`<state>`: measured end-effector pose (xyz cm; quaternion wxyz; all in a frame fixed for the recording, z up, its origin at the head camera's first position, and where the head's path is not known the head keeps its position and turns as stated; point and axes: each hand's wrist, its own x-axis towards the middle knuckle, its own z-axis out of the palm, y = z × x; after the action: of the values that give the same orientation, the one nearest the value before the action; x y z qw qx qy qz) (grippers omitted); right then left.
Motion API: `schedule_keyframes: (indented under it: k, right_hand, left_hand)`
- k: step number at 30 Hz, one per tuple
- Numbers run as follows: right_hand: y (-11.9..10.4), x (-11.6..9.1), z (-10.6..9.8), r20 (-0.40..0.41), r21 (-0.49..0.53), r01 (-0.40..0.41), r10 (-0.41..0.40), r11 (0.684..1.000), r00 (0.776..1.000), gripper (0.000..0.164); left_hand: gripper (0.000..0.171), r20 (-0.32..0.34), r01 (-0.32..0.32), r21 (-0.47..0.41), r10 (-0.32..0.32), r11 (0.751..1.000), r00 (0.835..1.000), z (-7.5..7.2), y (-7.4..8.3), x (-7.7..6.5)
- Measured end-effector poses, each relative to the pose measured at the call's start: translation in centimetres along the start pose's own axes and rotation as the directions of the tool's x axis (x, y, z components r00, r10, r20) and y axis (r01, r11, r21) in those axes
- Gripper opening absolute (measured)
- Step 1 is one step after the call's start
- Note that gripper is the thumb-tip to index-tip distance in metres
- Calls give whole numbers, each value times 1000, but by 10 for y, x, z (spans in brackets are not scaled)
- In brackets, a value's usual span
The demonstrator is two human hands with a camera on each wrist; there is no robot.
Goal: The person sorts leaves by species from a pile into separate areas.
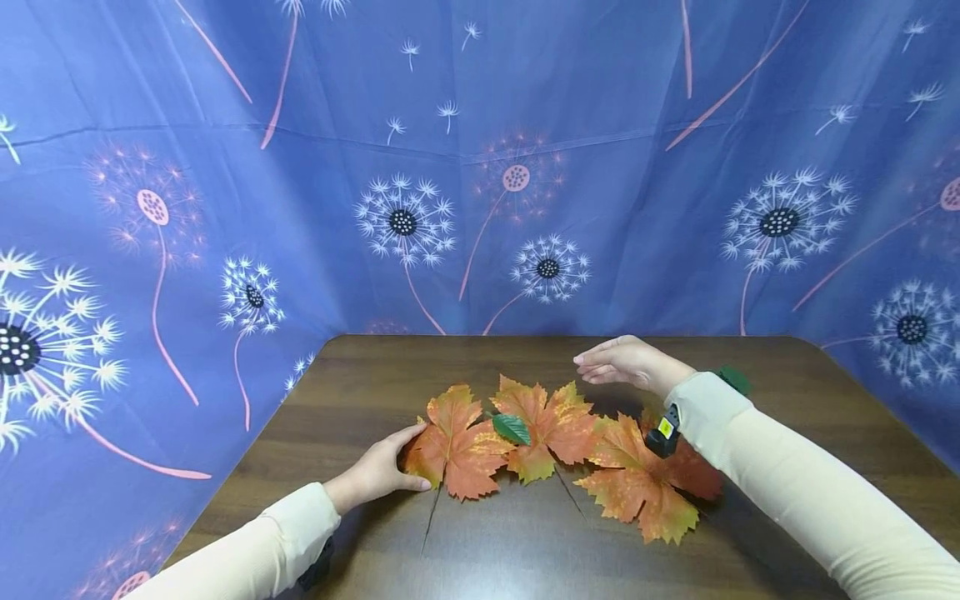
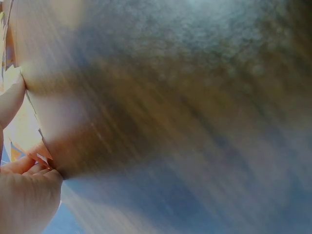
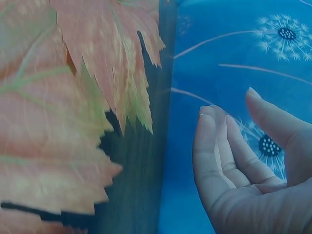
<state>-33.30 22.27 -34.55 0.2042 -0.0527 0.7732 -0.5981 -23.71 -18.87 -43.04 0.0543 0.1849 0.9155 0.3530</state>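
Note:
Orange artificial maple leaves lie in a row on the wooden table. My left hand [image 1: 375,472] is at the outer edge of the left leaf [image 1: 476,450], thumb and fingers spread apart along it; the left wrist view shows the fingertips right at that edge. A small green leaf [image 1: 512,428] lies over the side of the middle leaf [image 1: 558,425]. Behind the right leaf [image 1: 630,479], my right hand [image 1: 626,364] hovers with nothing in it, fingers together and slightly bent, thumb apart in the right wrist view. A redder leaf [image 1: 697,471] is partly hidden under the right sleeve.
Another green leaf [image 1: 735,380] lies beyond the right forearm, partly covered by it. Thin dark stems [image 1: 430,525] stick out toward the front of the wooden table [image 1: 360,367]. A blue cloth [image 1: 480,108] printed with dandelions hangs behind and beside the table.

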Motion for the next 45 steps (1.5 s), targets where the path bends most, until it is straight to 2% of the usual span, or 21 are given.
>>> schedule_keyframes:
  k: [10, 18, 29, 39, 45]
  right_hand:
    - [4, 1, 19, 26, -7, 7, -7, 1000, 1000, 47]
    - [5, 2, 36, 40, -27, 7, -5, 1000, 999, 44]
    - [2, 4, 69, -86, -1, -18, 18, 1000, 996, 34]
    - [4, 1, 89, -50, -85, -56, 52, 995, 997, 41]
    - [4, 3, 95, -27, -116, -70, 68, 991, 997, 35]
  left_hand:
    - [87, 2, -7, -12, 7, 1000, 1000, 0, 2, -2]
    - [86, -11, -20, 15, 20, 1000, 1000, -2, 5, -1]
    - [87, 6, -16, 2, 16, 1000, 1000, -1, 0, -1]
    - [87, 15, -6, -20, 7, 1000, 1000, -1, 0, -1]
    - [87, 15, -11, -13, 11, 1000, 1000, -2, 0, -1]
